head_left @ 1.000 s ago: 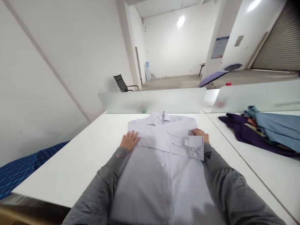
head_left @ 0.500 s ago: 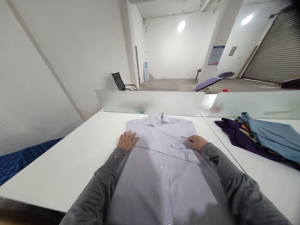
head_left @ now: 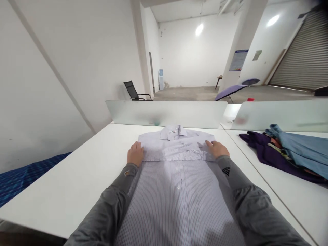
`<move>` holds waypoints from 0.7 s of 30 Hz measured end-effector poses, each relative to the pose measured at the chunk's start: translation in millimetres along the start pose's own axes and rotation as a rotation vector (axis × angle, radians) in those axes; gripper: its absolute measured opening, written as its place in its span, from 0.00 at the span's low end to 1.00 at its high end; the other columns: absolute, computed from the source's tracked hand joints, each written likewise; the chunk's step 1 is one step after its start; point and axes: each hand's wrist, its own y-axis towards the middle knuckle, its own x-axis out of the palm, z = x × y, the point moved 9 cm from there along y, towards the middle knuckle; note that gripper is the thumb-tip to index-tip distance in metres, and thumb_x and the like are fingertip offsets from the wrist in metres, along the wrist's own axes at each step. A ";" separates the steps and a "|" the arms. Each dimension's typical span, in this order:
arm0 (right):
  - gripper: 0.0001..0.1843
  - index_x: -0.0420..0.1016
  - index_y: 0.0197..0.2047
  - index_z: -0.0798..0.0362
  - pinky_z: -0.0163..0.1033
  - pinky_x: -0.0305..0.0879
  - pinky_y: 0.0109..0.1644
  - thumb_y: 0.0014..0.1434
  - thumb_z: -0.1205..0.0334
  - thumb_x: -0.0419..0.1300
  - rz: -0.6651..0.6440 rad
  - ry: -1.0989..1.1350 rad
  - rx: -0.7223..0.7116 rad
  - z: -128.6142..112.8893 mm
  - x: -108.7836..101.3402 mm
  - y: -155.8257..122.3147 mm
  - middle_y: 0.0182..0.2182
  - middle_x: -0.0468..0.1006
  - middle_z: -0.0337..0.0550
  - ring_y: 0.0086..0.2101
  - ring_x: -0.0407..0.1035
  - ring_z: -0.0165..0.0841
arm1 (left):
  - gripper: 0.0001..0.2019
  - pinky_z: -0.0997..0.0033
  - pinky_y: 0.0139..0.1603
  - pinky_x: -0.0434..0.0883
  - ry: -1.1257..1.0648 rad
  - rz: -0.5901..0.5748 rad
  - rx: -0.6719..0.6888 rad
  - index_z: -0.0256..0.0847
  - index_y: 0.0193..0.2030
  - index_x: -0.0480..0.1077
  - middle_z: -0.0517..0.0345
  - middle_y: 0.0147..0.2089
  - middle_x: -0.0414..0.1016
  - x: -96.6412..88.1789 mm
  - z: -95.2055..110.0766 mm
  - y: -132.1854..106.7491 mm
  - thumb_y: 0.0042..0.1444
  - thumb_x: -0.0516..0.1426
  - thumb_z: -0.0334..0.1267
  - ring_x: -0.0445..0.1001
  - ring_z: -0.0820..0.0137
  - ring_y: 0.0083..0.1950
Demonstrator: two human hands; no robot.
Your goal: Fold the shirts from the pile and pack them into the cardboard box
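A pale, finely striped button-up shirt (head_left: pixel 164 198) lies front up, its collar (head_left: pixel 171 132) at the far end. The sleeves are folded across the chest in one level band (head_left: pixel 166 150). My left hand (head_left: pixel 135 153) rests at the left edge of that band, fingers lying close together, fingertips on the cloth. At the right edge my right hand (head_left: pixel 217 149) touches the folded sleeve, thumb and fingers apart. The lower part of the shirt runs toward me between my forearms.
To the right, a purple garment (head_left: pixel 261 150) and light blue denim (head_left: pixel 302 147) lie piled on the white table (head_left: pixel 89 171). A frosted divider (head_left: pixel 166 112) stands along the far edge. Dark blue checked cloth (head_left: pixel 25 174) is at the lower left.
The upper sleeve, slanting down to the right before, now lies straight across with its cuff farther up. My right hand has loosened from the cuff; my left hand has shifted slightly outward.
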 end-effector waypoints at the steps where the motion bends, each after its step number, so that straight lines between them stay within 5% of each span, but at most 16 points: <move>1: 0.27 0.76 0.49 0.52 0.44 0.65 0.48 0.66 0.44 0.43 -0.056 0.036 -0.025 0.9 6.0 2.3 0.47 0.77 0.53 0.47 0.71 0.43 | 0.20 0.57 0.64 0.63 -0.025 0.010 0.024 0.37 0.60 0.65 0.43 0.66 0.62 -3.6 0.0 7.2 0.66 0.43 0.37 0.62 0.58 0.65; 6: 0.33 0.74 0.53 0.58 0.44 0.66 0.49 0.57 0.40 0.56 -0.055 0.036 0.000 24.8 18.7 18.9 0.49 0.77 0.57 0.49 0.71 0.46 | 0.21 0.71 0.66 0.61 -0.077 -0.037 0.115 0.41 0.59 0.67 0.53 0.68 0.61 -0.2 4.2 51.2 0.63 0.45 0.29 0.62 0.67 0.66; 9: 0.28 0.77 0.48 0.56 0.43 0.66 0.45 0.57 0.42 0.55 -0.017 0.032 0.026 29.7 25.9 16.2 0.45 0.79 0.55 0.45 0.72 0.46 | 0.21 0.69 0.63 0.65 -0.083 -0.062 0.102 0.40 0.60 0.67 0.51 0.66 0.63 14.9 8.7 69.9 0.62 0.47 0.30 0.66 0.66 0.64; 14: 0.14 0.75 0.41 0.52 0.38 0.60 0.36 0.61 0.59 0.50 0.064 0.075 0.084 19.9 21.6 -2.4 0.38 0.79 0.50 0.38 0.72 0.40 | 0.15 0.66 0.56 0.69 -0.105 -0.080 0.080 0.42 0.51 0.72 0.50 0.55 0.71 37.9 11.8 78.3 0.62 0.48 0.32 0.74 0.65 0.52; 21: 0.20 0.67 0.53 0.56 0.40 0.58 0.35 0.67 0.59 0.42 0.224 0.112 0.271 33.4 0.6 -13.8 0.36 0.78 0.55 0.35 0.72 0.42 | 0.14 0.65 0.55 0.67 -0.135 0.095 -0.006 0.39 0.48 0.67 0.46 0.50 0.69 21.2 0.9 77.9 0.66 0.42 0.34 0.70 0.63 0.53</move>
